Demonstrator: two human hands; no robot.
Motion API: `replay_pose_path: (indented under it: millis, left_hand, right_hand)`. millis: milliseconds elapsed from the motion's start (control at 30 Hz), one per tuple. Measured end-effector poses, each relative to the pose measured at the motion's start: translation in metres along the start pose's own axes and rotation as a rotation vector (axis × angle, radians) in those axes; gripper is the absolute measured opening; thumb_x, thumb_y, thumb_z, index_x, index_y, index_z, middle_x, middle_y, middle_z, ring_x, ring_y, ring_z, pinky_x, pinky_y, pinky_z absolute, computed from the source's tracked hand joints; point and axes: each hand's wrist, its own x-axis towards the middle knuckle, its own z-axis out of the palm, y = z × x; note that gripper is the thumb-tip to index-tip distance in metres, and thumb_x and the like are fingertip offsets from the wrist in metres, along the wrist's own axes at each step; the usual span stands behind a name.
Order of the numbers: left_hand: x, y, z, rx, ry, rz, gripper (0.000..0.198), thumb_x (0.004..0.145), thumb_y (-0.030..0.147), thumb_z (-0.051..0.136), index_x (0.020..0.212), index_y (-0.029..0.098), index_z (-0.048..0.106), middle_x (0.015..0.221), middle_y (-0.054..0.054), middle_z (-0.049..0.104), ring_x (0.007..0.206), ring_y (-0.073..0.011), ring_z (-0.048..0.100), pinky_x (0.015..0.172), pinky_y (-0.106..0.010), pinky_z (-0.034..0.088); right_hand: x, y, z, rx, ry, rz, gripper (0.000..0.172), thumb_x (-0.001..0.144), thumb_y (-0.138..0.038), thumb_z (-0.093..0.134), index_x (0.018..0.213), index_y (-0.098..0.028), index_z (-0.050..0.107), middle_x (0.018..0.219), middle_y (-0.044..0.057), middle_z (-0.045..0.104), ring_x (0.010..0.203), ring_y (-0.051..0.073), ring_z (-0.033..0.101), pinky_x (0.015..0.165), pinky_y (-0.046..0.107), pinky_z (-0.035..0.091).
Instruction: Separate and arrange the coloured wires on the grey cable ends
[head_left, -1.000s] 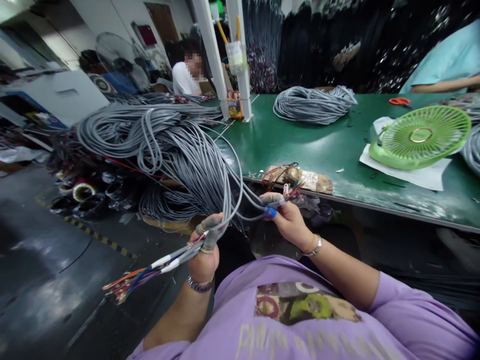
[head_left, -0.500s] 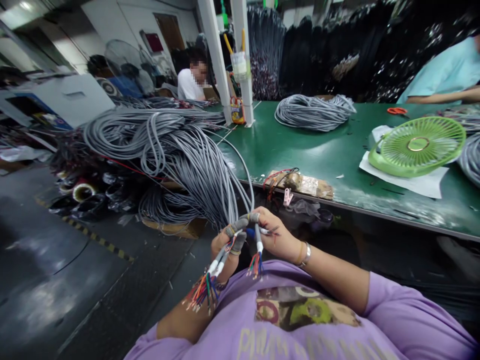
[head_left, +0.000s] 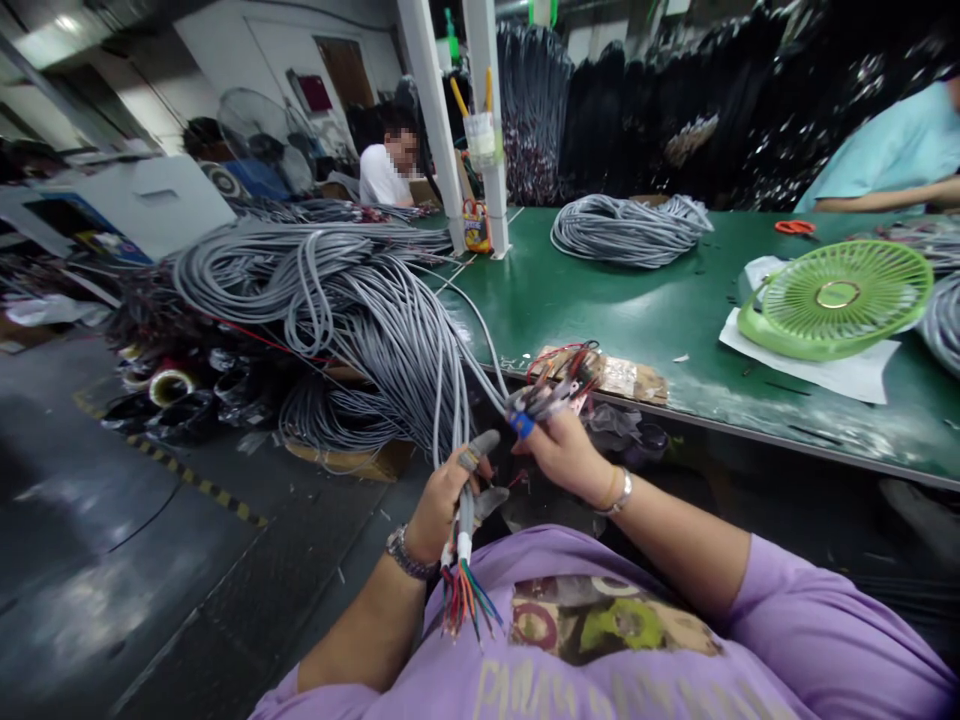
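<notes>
Several grey cables (head_left: 465, 512) pass through my left hand (head_left: 444, 490), whose lower fingers curl round them. Its thumb and forefinger, in grey finger covers, point apart to the right. Below that hand the stripped ends fan out into thin coloured wires (head_left: 469, 600) over the purple shirt. To the right and a little higher, my right hand (head_left: 564, 450) is closed on other grey cable ends (head_left: 541, 402), smeared by motion. A blue patch shows at its fingertips. These cables lead back to the large grey cable bundle (head_left: 397, 320) draped over the table's edge.
On the green table (head_left: 517, 300) lie a coiled grey cable (head_left: 630, 230), a green fan (head_left: 836, 295) on paper, orange-handled scissors (head_left: 795, 227) and a wooden block (head_left: 637, 377) at the front edge. A white post (head_left: 491, 190) stands behind. Two people sit across the table.
My hands have moved apart. The right hand went up and right with some cable ends, towards the wooden block. Cable ends in my left hand now hang straighter down.
</notes>
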Motion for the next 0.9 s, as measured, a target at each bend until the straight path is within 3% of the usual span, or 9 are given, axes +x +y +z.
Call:
replay_pose_path:
  millis: [67, 133, 300, 367, 433, 533, 633, 733, 900]
  left_hand:
    - [0.002, 0.001, -0.007, 0.17, -0.215, 0.083, 0.029, 0.075, 0.023, 0.07, 0.104, 0.022, 0.071, 0.073, -0.003, 0.062, 0.058, -0.0125, 0.055, 0.057, -0.025, 0.05]
    - [0.004, 0.001, -0.011, 0.266, -0.269, 0.169, 0.029, 0.077, 0.021, 0.069, 0.105, 0.022, 0.071, 0.069, -0.003, 0.064, 0.062, -0.0151, 0.059, 0.062, -0.028, 0.051]
    - [0.009, -0.004, -0.002, 0.248, -0.242, 0.166, 0.024, 0.082, 0.021, 0.063, 0.105, 0.021, 0.072, 0.088, -0.009, 0.074, 0.078, -0.0211, 0.07, 0.071, -0.032, 0.056]
    - [0.01, -0.008, 0.008, 0.229, -0.211, 0.132, 0.022, 0.084, 0.024, 0.062, 0.102, 0.02, 0.073, 0.087, -0.009, 0.075, 0.077, -0.0206, 0.07, 0.07, -0.032, 0.057]
    - [0.011, -0.014, 0.019, 0.211, -0.172, 0.121, 0.022, 0.084, 0.027, 0.061, 0.101, 0.02, 0.073, 0.087, -0.008, 0.075, 0.078, -0.0202, 0.071, 0.071, -0.031, 0.058]
    - [0.014, -0.021, 0.034, 0.171, -0.128, 0.086, 0.023, 0.083, 0.029, 0.062, 0.101, 0.019, 0.073, 0.089, -0.008, 0.075, 0.079, -0.0208, 0.071, 0.072, -0.032, 0.058]
    - [0.02, -0.021, 0.049, 0.151, -0.114, 0.062, 0.025, 0.082, 0.026, 0.062, 0.104, 0.02, 0.072, 0.095, -0.008, 0.074, 0.087, -0.022, 0.07, 0.079, -0.034, 0.056]
    - [0.031, -0.016, 0.064, 0.159, -0.091, 0.052, 0.023, 0.082, 0.022, 0.06, 0.102, 0.021, 0.071, 0.096, -0.007, 0.074, 0.089, -0.0213, 0.068, 0.083, -0.035, 0.054]
    - [0.044, -0.012, 0.082, 0.186, 0.002, -0.01, 0.02, 0.083, 0.023, 0.06, 0.102, 0.018, 0.066, 0.092, -0.005, 0.072, 0.085, -0.0188, 0.068, 0.081, -0.032, 0.053]
  right_hand:
    - [0.017, -0.008, -0.019, 0.147, 0.098, 0.05, 0.024, 0.087, -0.041, 0.058, 0.094, -0.019, 0.052, 0.076, 0.0, 0.055, 0.052, 0.009, 0.051, 0.054, 0.027, 0.052]
    - [0.041, -0.011, -0.048, 0.264, 0.222, 0.034, 0.03, 0.084, -0.043, 0.062, 0.099, -0.02, 0.052, 0.087, 0.001, 0.058, 0.055, 0.007, 0.051, 0.057, 0.026, 0.055]
    - [0.097, 0.014, -0.155, 0.397, 0.654, 0.133, 0.021, 0.089, -0.038, 0.055, 0.095, -0.018, 0.051, 0.088, 0.002, 0.06, 0.059, 0.004, 0.056, 0.063, 0.022, 0.051]
    - [0.097, 0.028, -0.189, 0.434, 0.812, 0.249, 0.016, 0.093, -0.031, 0.046, 0.087, -0.016, 0.048, 0.081, 0.003, 0.057, 0.063, 0.005, 0.06, 0.064, 0.022, 0.049]
    - [0.079, 0.036, -0.202, 0.451, 0.83, 0.29, 0.011, 0.09, -0.023, 0.053, 0.084, -0.016, 0.045, 0.078, 0.005, 0.057, 0.066, 0.009, 0.062, 0.064, 0.024, 0.05]
    - [0.025, 0.037, -0.18, 0.44, 0.809, 0.241, 0.019, 0.079, -0.018, 0.067, 0.093, -0.018, 0.054, 0.096, 0.01, 0.061, 0.075, 0.012, 0.063, 0.061, 0.023, 0.051]
    - [-0.034, 0.033, -0.127, 0.238, 0.45, 0.271, 0.023, 0.079, -0.027, 0.069, 0.098, -0.016, 0.064, 0.087, 0.006, 0.065, 0.06, 0.009, 0.057, 0.056, 0.023, 0.052]
    - [-0.068, 0.034, -0.072, 0.3, 0.096, 0.392, 0.031, 0.076, -0.034, 0.071, 0.101, -0.018, 0.064, 0.08, 0.003, 0.064, 0.062, 0.011, 0.058, 0.053, 0.024, 0.051]
    - [-0.067, 0.043, -0.024, 0.482, 0.176, 0.367, 0.038, 0.071, -0.039, 0.074, 0.097, -0.019, 0.057, 0.075, -0.001, 0.056, 0.057, 0.008, 0.05, 0.047, 0.02, 0.045]
